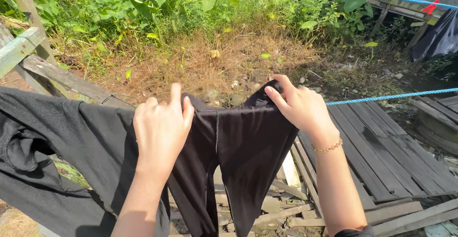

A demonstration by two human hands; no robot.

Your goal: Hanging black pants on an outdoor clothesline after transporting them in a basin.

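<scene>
Black leggings (238, 146) hang over the blue clothesline (391, 96) at frame centre; right hand (300, 106) fingers pinch the waistband; left hand (162, 129) fingers rest together on the fabric, beside a black shirt (52, 146).

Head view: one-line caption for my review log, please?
Both hands, left hand and right hand, drape a black garment over a blue clothesline above weathered planks.
</scene>
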